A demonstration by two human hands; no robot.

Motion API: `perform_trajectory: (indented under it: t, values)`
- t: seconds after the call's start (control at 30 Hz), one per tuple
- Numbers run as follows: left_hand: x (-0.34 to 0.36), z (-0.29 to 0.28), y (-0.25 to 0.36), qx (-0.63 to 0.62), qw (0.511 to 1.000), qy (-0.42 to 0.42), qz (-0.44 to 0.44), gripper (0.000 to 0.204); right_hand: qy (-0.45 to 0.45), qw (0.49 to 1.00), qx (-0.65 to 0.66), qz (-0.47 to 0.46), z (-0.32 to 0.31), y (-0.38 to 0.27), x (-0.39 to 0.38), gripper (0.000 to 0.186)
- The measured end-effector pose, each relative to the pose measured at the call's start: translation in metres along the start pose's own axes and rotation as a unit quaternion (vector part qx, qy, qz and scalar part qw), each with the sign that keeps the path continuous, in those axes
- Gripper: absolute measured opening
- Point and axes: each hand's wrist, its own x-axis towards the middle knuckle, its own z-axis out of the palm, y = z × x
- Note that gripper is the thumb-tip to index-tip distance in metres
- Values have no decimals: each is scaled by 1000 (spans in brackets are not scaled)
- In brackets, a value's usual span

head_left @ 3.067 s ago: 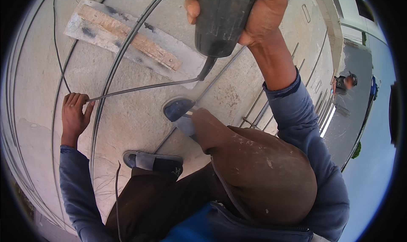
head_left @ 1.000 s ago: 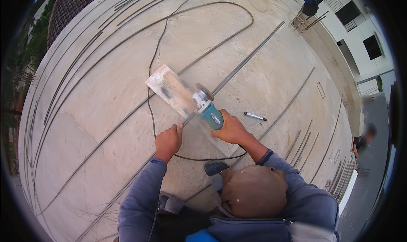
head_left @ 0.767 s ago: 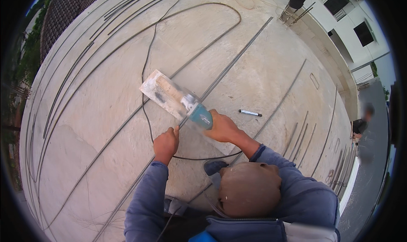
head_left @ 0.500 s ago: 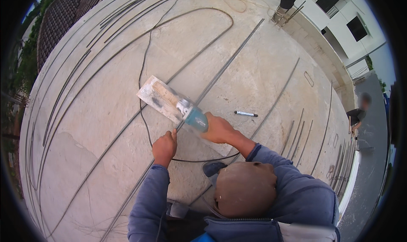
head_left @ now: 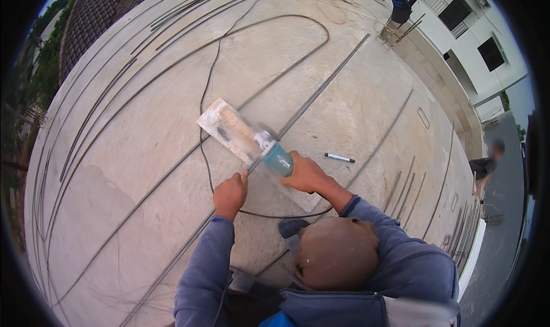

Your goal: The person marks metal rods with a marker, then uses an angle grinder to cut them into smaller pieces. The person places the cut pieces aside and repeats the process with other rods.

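My right hand (head_left: 312, 179) is wrapped round the teal body of an angle grinder (head_left: 278, 159). The grinder's metal head and motion-blurred disc sit against a pair of long steel rebars (head_left: 327, 85) lying side by side. My left hand (head_left: 230, 194) is closed round the same rebars, just on the near side of the grinder. Beneath the tool and bars lies a pale, dusty wooden board (head_left: 220, 114), its near end showing past my right wrist. A black-and-white marker pen (head_left: 340, 157) rests on the concrete to the right of my right hand.
A black cable (head_left: 209, 166) curves round the board. Other long rebars (head_left: 154, 189) and a bent rebar loop (head_left: 321, 26) lie across the concrete slab (head_left: 114, 172). Shorter rods (head_left: 407, 192) are at the right. One person (head_left: 486, 165) is at the right edge, another (head_left: 404, 0) at the far right.
The view has shifted slightly, so most things appear a little farther right. Both hands keep their holds. The grinder's blurred disc now shows more clearly beside the rebars.
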Motion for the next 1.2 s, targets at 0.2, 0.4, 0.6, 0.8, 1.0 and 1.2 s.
perform_trajectory:
  t: [0.2,0.4,0.6,0.8,1.0,1.2]
  values:
    - [-1,4,-4,-14,1000,18,14,58,7,1000,-15,-9,4,1,2,71]
    - [-1,11,-9,-13,997,62,49,59,-11,1000,3,14,-1,-7,0,66]
    - [-1,12,-9,-15,996,73,49,59,-2,1000,-9,13,4,1,6,65]
    - [-1,11,-7,-19,996,70,46,61,2,1000,-15,8,5,4,6,64]
    - [-1,11,-8,-10,997,68,43,61,2,1000,-8,12,6,5,8,65]
    - [-1,10,-8,-8,996,73,45,60,-3,1000,6,8,3,0,8,64]
